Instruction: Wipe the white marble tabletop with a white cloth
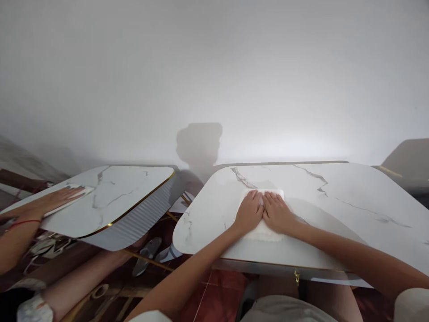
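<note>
Both of my hands lie side by side, palms down, on a folded white cloth. My left hand rests flat on the cloth's left part, its fingers stretched toward the far edge. Beside it, my right hand is flat too, and the two touch along their inner sides. Neither hand grips the cloth. Under the cloth is a white marble-patterned tabletop with grey veins and rounded corners. What lies beneath my palms is hidden.
At the left stands a second marble-patterned table with a gold edge and ribbed side. Another person's hand lies on a white cloth there. A pale wall rises behind both tables. A gold clasp hangs below my table's front edge.
</note>
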The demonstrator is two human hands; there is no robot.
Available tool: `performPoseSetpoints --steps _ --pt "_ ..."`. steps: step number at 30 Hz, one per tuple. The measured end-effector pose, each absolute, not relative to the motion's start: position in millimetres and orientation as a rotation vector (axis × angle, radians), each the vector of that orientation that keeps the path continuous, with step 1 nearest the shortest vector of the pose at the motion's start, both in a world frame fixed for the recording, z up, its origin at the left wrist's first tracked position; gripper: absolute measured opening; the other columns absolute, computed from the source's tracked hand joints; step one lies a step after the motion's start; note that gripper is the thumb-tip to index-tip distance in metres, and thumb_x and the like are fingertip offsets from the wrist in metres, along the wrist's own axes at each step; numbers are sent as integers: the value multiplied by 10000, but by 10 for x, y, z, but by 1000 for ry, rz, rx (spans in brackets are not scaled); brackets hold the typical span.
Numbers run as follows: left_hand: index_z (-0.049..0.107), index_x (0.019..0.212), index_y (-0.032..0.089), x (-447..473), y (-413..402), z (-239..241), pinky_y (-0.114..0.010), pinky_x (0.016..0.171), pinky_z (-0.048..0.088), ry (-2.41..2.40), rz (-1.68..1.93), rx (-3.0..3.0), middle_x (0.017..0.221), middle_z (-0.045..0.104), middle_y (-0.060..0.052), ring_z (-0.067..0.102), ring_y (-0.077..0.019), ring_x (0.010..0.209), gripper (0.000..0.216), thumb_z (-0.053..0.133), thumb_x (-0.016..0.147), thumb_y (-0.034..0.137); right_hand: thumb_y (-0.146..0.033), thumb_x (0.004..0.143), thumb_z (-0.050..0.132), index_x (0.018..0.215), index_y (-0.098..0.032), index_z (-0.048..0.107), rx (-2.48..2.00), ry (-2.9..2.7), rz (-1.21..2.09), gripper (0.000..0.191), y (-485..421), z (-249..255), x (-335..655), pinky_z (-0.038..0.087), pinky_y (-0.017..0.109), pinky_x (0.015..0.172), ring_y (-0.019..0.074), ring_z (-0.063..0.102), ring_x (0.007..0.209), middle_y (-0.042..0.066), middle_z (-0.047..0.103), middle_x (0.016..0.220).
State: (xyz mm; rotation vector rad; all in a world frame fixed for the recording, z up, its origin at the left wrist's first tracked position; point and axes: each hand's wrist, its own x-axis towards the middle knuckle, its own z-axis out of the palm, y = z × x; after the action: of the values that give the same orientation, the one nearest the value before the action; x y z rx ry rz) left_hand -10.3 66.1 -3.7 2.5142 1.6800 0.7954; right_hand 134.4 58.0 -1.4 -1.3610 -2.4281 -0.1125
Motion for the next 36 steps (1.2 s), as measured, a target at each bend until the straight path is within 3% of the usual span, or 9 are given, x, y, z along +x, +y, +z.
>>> performPoseSetpoints --steps 7,19,28,36 --pt "549 1205 158 -86 1679 45 -409 1124 317 1653 888 2418 1364 508 -117 423 -236 1305 389 440 834 204 -223 944 301 1428 -22 381 -1495 -2472 -46 530 1570 133 1329 196 395 1130 253 303 1380 149 378 1486" --pt "588 1094 138 -24 2603 83 -371 1041 381 1744 975 2525 1184 604 -134 507 -238 1182 296 419 853 160 -234 961 316 1423 -56 392 -1449 -2488 -89 501 2608 189 1345 200 371 1112 242 317 1369 140 385 1484" --pt "582 1136 124 229 2795 128 -363 1060 363 1566 858 2622 1220 605 -132 506 -234 1196 322 412 866 167 -244 969 258 1440 -22 353 -1697 -2353 -94 530 2521 201 1530 167 396 1132 256 240 1405 141 338 1510" --pt "566 1134 156 73 2286 107 -367 1067 371 1354 888 2752 1219 588 -106 493 -223 1205 318 379 876 161 -240 962 265 1429 9 360 -1744 -2332 -196 538 1929 165 1410 187 424 1124 273 257 1399 172 347 1497"
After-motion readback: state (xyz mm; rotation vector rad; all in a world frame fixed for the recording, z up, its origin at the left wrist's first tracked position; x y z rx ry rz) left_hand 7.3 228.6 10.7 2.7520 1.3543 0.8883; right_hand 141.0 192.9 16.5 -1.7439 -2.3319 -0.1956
